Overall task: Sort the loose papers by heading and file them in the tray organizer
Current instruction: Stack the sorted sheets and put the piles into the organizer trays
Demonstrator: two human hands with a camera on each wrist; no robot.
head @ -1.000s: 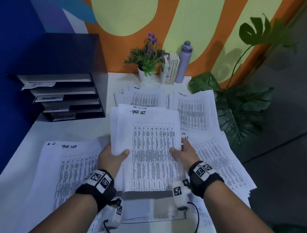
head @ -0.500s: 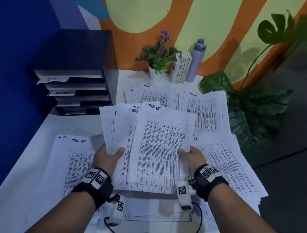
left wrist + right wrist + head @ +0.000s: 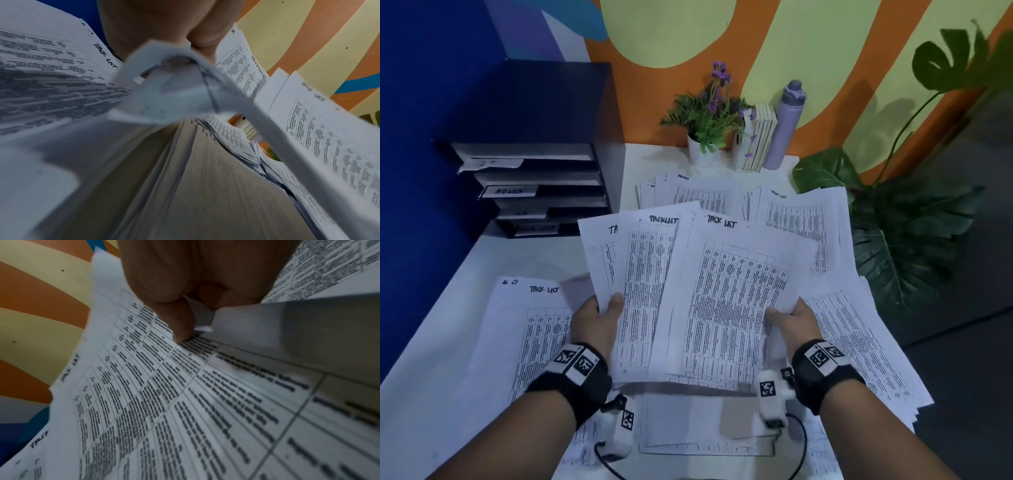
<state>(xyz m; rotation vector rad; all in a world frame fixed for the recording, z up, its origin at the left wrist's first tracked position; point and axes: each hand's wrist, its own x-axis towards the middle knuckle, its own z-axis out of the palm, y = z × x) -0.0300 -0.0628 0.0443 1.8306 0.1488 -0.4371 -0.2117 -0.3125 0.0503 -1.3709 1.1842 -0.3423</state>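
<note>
I hold a fanned bundle of printed sheets headed "TASK LIST" (image 3: 709, 294) above the white table (image 3: 441, 335). My left hand (image 3: 599, 313) grips its left edge, thumb on top; the left wrist view shows that left hand (image 3: 164, 32) on the sheets' curled edge (image 3: 168, 87). My right hand (image 3: 796, 317) pinches the right edge, and the right wrist view has the right hand (image 3: 185, 293) with its thumb pressed on the top sheet (image 3: 185, 394). The black tray organizer (image 3: 534, 185) stands at the back left, its shelves labelled.
More paper piles lie on the table: a task list pile (image 3: 524, 329) at left, an "ADMIN" pile (image 3: 695, 195) and another task list pile (image 3: 801, 219) behind, one pile (image 3: 856, 339) at right. A potted plant (image 3: 709, 126), books (image 3: 760, 140) and a bottle (image 3: 782, 126) stand by the wall.
The bundle has spread from a near-square stack into a fan: the top sheets swung right with my right hand while my left hand kept the lower sheets at left.
</note>
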